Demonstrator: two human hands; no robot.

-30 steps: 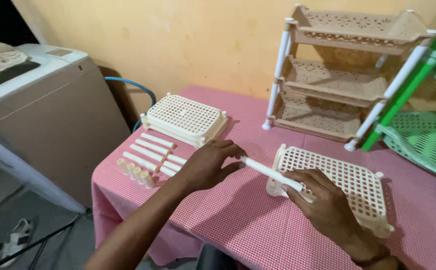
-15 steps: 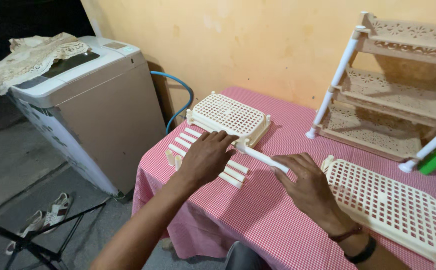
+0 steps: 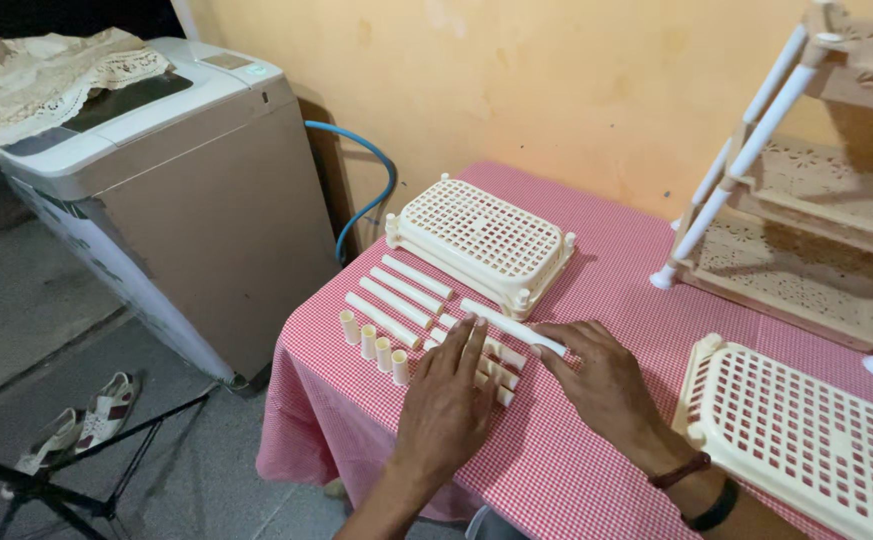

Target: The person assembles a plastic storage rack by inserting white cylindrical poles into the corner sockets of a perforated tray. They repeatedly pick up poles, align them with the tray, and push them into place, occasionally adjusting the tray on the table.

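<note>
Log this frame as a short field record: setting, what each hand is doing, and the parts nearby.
setting: table with red checked cloth beside a washing machine
left hand: flat, palm down on the cream tubes
right hand: fingertips on a long cream tube
short pegs: standing in a row near the table edge
shelf trays: one behind the tubes, one at right
assembled rack: far right

The tablecloth has a small red and white check pattern. The tubes and the short pegs are cream, like the two perforated shelf trays. The assembled rack is beige with white posts. The wall is yellow-orange. The washing machine is grey-beige, with a cream lace cloth. The hose is blue.
</note>
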